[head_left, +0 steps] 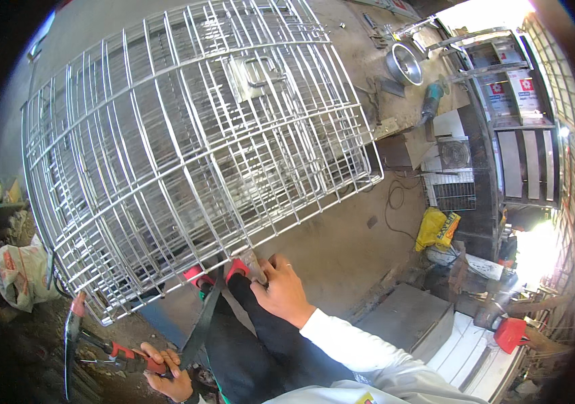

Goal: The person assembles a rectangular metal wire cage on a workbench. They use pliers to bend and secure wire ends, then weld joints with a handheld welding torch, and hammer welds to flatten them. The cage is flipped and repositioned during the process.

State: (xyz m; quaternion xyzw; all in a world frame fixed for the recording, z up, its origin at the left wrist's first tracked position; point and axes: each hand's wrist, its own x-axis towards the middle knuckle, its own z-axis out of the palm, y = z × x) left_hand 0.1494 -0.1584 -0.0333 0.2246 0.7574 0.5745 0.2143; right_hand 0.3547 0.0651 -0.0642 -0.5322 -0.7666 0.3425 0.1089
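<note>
A large wire cage [166,135] of shiny metal rods lies in front of me, with a flat latch plate and handle [247,77] on its top face. My right hand [287,291] is closed around a small flat metal piece [255,266] at the cage's near edge. Lower left, my left hand [167,374] grips a tool with a red-and-black handle [125,353]; its exact kind is unclear. A dark flat strip [208,311] runs up from beside that hand toward the cage. Left of the tool stands a dark curved piece with a pinkish top [77,308].
An angle grinder [432,99] and a round metal bowl [405,64] lie on the floor at the far right. A yellow bag [435,229] and a grey metal box [405,320] are to my right. A white sack [24,275] sits at the left.
</note>
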